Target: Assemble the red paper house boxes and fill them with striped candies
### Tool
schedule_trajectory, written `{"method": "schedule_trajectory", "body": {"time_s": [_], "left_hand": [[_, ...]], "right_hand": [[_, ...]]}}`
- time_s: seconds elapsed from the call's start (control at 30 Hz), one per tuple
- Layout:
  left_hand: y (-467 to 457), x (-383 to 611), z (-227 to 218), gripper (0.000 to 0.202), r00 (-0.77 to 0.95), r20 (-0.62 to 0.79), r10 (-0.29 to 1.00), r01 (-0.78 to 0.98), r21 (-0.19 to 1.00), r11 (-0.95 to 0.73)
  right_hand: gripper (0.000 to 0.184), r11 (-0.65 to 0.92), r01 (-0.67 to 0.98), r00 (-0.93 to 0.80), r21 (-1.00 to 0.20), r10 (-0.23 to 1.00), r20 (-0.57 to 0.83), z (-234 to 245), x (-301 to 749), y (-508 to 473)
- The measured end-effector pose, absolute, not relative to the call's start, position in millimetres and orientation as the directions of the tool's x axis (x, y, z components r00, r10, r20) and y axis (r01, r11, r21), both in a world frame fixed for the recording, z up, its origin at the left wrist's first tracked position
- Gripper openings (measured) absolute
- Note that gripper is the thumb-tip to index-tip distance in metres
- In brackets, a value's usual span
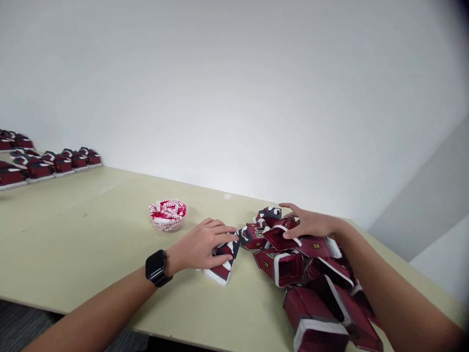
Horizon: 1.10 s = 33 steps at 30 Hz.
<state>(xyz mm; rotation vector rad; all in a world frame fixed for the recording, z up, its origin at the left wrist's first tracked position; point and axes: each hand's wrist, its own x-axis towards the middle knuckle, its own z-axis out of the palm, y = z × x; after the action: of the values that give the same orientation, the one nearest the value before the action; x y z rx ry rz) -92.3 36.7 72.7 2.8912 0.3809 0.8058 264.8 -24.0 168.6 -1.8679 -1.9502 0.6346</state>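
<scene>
**Left hand [196,247] clasps a paper house box [222,274]**

The box lies under the left hand's curled fingers [220,229], just left of a heap of matching boxes [293,274] toward the front right of the table [91,234]. Its long axis slants from upper right to lower left; it has red walls, white snow trim and a dark roof. The right hand [308,224], fingers spread, sits over the heap, farther from the box.

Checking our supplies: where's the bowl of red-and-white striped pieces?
In the head view, the bowl sits on the pale table, just left of and beyond the left hand, with the pile of red model houses further right.
</scene>
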Motion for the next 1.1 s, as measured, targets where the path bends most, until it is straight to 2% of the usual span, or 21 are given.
{"method": "schedule_trajectory", "body": {"time_s": [0.17,0.3,0.4,0.53,0.63,0.73,0.83,0.93,1.03,1.1], "left_hand": [[37,-93,72,0.04,0.831,0.484,0.273,0.226,0.154,-0.962],[37,-94,70,0.052,0.807,0.526,0.268,0.23,0.138,-0.963],[35,-93,70,0.06,0.729,0.615,0.302,0.233,0.192,-0.953],[32,-89,67,0.054,0.622,0.71,0.329,0.207,0.257,-0.944],[35,-88,60,0.049,0.562,0.781,0.272,0.156,0.222,-0.962],[39,-89,54,0.052,0.465,0.871,0.156,0.088,0.13,-0.988],[37,-90,53,0.052,0.371,0.924,0.093,0.036,0.086,-0.996],[29,-90,56,0.05,0.344,0.929,0.138,0.016,0.141,-0.99],[24,-90,61,0.049,0.402,0.91,0.102,-0.046,0.132,-0.99],[25,-92,66,0.048,0.472,0.877,0.095,-0.023,0.12,-0.992]], "right_hand": [[0.112,0.048,0.888,-0.022,-0.457,0.998,0.062,169,240,-35],[0.11,0.212,0.878,-0.043,-0.43,0.928,0.37,158,206,-53],[0.107,0.29,0.836,-0.034,-0.465,0.874,0.484,142,176,-69],[0.109,0.37,0.763,-0.011,-0.531,0.827,0.562,117,140,-87],[0.107,0.435,0.748,-0.026,-0.501,0.774,0.632,103,119,-94],[0.108,0.476,0.727,-0.02,-0.495,0.735,0.678,96,106,-100],[0.12,0.474,0.584,0.11,-0.659,0.758,0.643,95,102,-105],[0.122,0.432,0.236,0.173,-0.871,0.863,0.475,94,103,-109],[0.117,0.31,-0.017,0.108,-0.951,0.946,0.306,88,105,-111],[0.114,0.295,-0.055,0.205,-0.954,0.938,0.278,84,107,-112]]}}
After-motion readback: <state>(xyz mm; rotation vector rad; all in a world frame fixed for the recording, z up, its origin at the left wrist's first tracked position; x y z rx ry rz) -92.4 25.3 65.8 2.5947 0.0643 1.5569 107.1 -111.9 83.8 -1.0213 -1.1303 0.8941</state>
